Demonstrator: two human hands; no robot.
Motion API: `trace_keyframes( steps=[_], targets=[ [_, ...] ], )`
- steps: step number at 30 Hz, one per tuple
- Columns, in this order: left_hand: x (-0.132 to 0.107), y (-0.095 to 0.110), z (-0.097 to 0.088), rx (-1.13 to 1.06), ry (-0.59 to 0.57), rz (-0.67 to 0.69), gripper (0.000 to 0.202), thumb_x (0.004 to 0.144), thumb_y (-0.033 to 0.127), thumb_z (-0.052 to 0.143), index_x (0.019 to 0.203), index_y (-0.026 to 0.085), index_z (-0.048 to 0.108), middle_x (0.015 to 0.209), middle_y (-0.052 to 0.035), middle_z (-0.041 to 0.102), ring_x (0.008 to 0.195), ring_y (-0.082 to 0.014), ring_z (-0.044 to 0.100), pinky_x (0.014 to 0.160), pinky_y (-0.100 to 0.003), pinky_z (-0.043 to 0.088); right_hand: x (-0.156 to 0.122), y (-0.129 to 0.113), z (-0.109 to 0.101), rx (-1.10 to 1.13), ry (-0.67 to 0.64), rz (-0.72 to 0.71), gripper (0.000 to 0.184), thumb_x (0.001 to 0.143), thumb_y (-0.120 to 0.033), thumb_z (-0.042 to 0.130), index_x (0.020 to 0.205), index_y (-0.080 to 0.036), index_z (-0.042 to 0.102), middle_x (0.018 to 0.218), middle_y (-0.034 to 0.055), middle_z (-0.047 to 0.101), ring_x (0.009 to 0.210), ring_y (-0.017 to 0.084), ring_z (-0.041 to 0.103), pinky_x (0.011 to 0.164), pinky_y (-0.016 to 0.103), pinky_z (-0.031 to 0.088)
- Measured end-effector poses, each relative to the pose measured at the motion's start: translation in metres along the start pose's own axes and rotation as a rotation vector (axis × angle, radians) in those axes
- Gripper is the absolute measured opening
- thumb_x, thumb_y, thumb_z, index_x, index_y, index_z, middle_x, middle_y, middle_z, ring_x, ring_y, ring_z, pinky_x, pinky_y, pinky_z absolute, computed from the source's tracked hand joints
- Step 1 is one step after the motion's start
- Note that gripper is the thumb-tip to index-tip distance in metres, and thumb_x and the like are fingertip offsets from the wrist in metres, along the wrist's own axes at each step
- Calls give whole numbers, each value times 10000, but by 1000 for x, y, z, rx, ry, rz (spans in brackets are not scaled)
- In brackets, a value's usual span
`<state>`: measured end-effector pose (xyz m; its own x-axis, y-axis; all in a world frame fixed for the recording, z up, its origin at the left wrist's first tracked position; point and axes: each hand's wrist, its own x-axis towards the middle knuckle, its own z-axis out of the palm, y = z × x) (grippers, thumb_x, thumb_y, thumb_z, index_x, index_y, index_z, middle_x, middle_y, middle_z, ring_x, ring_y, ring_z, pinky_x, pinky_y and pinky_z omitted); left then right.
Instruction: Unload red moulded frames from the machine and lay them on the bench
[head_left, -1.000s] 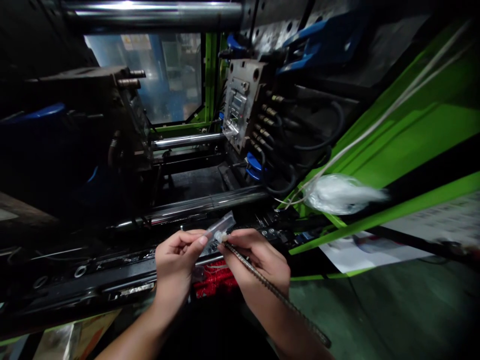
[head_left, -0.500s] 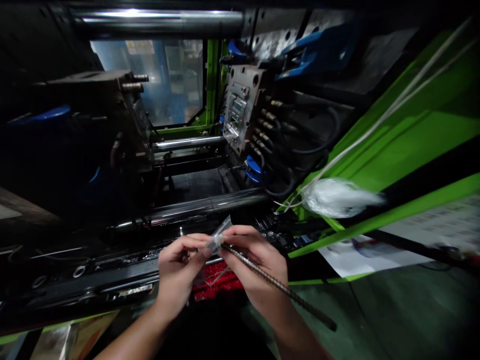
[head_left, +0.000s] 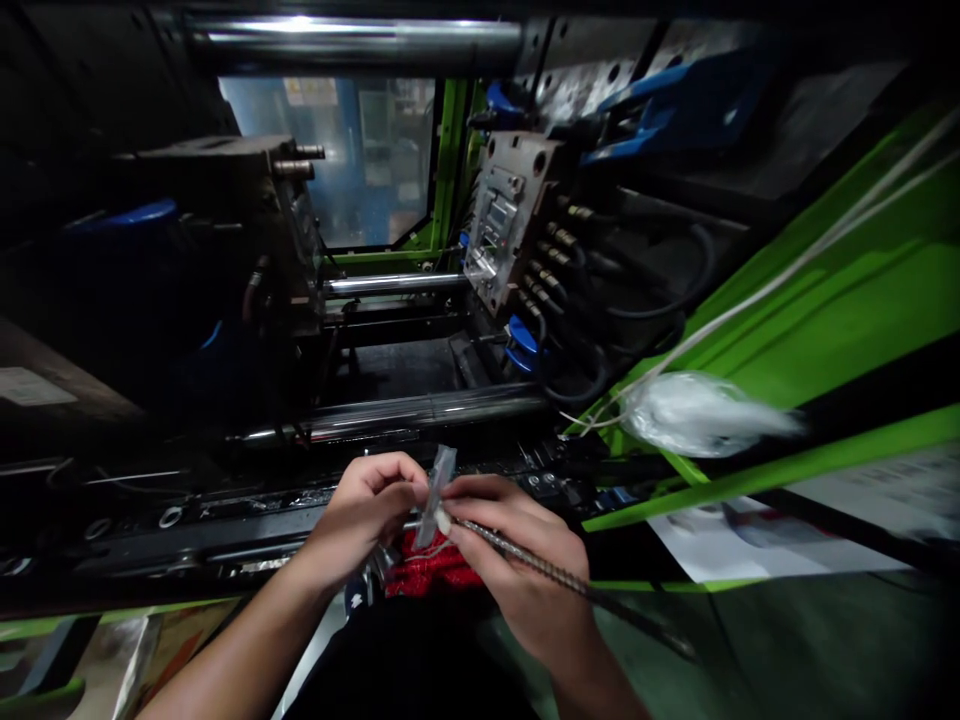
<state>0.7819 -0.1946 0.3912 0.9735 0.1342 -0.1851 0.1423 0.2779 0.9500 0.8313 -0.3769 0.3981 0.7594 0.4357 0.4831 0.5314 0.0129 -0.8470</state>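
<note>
My left hand [head_left: 367, 515] and my right hand [head_left: 517, 560] meet in front of an open moulding machine. Both pinch a small clear plastic piece [head_left: 435, 495] that stands nearly upright between the fingertips. My right hand also holds a long twisted metal rod [head_left: 570, 585] that runs down to the right across the wrist. A red mesh-like object [head_left: 435, 572] lies just beneath both hands.
The grey mould plate [head_left: 504, 220] with brass hose fittings hangs at the upper centre. Shiny tie bars [head_left: 420, 410] cross behind my hands. A white plastic bag [head_left: 697, 415] hangs on cords by the green machine door [head_left: 847, 290]. Papers [head_left: 757, 530] lie at the right.
The clear piece has turned from slanted to nearly upright between my fingers. Both hands have dropped slightly and the view has shifted to the left.
</note>
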Motion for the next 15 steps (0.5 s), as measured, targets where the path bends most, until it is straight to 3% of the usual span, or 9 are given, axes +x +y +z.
trace_keyframes(
  steps=[2,5,8,12,15],
  targets=[
    [-1,1,5,-83,32,-24,240,804,338,762,749,127,662,500,49,469,405,-33,310,406,-162,200,-2,1,0,27,22,11,207,869,-124,760,972,-295,814,1036,-2,766,926,136,739,881,209,605],
    [-1,-2,11,-172,116,-17,246,759,323,776,724,121,639,583,7,602,384,-16,300,381,-157,187,-7,6,-2,126,39,47,221,864,-139,779,996,-313,812,1057,9,761,949,152,734,878,237,602],
    [2,-7,9,-203,217,19,271,757,323,778,708,117,609,708,-48,693,397,-12,330,371,-145,209,-10,13,-2,377,45,126,199,850,-173,809,997,-307,813,1066,33,750,962,179,726,864,283,603],
    [-1,-7,-9,-275,457,172,288,721,279,818,734,143,564,664,-1,649,389,-5,303,358,-120,183,-5,17,0,792,83,275,153,774,-244,889,908,-271,821,980,52,741,879,179,715,768,285,601],
    [-25,1,-32,-284,701,358,287,698,217,826,879,174,608,683,43,605,430,-10,345,381,-102,251,3,19,2,963,133,423,227,697,-276,946,886,-270,820,981,51,738,871,175,705,763,286,594]
  ],
)
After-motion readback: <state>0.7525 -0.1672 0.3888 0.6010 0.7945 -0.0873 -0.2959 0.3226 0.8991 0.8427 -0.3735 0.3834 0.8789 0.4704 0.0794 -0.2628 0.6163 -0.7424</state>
